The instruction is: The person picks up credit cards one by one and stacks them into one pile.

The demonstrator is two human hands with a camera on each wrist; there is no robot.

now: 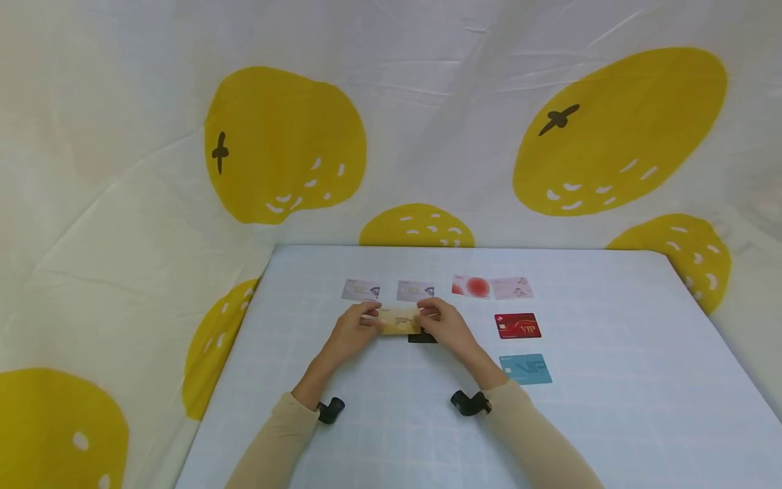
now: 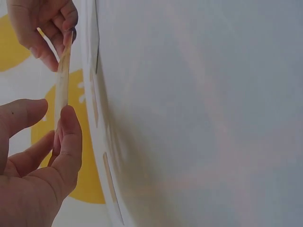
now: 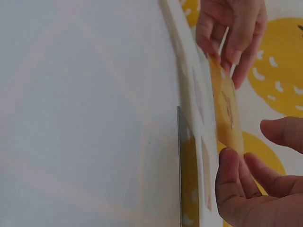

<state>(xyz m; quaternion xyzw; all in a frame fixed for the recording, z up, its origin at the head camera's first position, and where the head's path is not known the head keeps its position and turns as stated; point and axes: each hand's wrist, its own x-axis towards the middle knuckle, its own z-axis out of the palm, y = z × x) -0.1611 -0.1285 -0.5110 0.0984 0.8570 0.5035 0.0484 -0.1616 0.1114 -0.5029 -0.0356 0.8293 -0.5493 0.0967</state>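
A gold card (image 1: 398, 321) is held up over the table between my two hands. Its left end is gripped by the fingers of my left hand (image 1: 351, 335), its right end by those of my right hand (image 1: 451, 329). The left wrist view shows the card (image 2: 62, 92) nearly edge-on, raised off the surface. In the right wrist view the printed face of the card (image 3: 227, 109) shows between the fingertips of both hands. A black card (image 1: 420, 338) lies on the table just below it, partly covered by the gold card and my right hand.
Two grey-silver cards, a left one (image 1: 361, 290) and a right one (image 1: 416, 291), lie beyond my hands. Beside them are a red-and-white card (image 1: 471, 286) and a pale pink card (image 1: 512, 288). A red VIP card (image 1: 518, 326) and a teal card (image 1: 526, 369) lie right of my right hand.
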